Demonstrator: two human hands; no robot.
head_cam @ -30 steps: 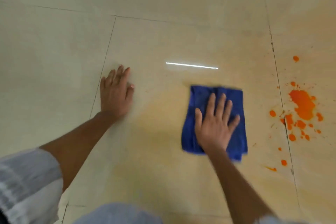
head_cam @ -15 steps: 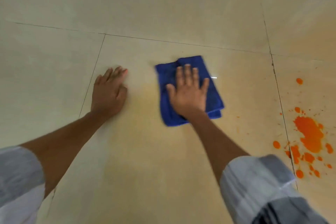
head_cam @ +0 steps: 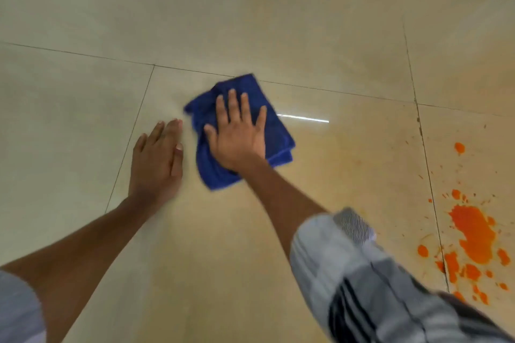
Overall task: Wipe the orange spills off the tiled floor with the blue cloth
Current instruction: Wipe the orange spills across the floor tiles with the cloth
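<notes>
Blue, folded and soft-looking, the blue cloth (head_cam: 267,131) lies flat on the glossy beige tiled floor (head_cam: 250,231), its far corner just reaching a dark grout line that runs across the view. The right hand (head_cam: 237,136) presses down on the middle of it, palm flat and fingers (head_cam: 232,104) straight and slightly spread, so nothing is gripped; the cloth only sits under the palm. Its edges look a little smeared in the picture.

The left hand (head_cam: 156,159) rests flat on the bare tile just beside the cloth's left edge, fingers together and pointing away from the person, holding nothing. A thin strip of floor shows between this hand and the cloth.

The bright orange spills (head_cam: 473,237) sit well apart from the cloth, off to the right near the frame's edge: one large irregular blot with many smaller drops scattered around it (one lone drop lies farther up, on the same tile). Most of them lie past a grout line that runs away from the person, and a few drops sit on or just left of it. The tile around the cloth carries a faint yellowish tint.

A rolled grey-and-white striped sleeve (head_cam: 362,273) covers the right upper arm. A thin white streak of reflected light (head_cam: 303,118) shines on the floor just right of the cloth.
</notes>
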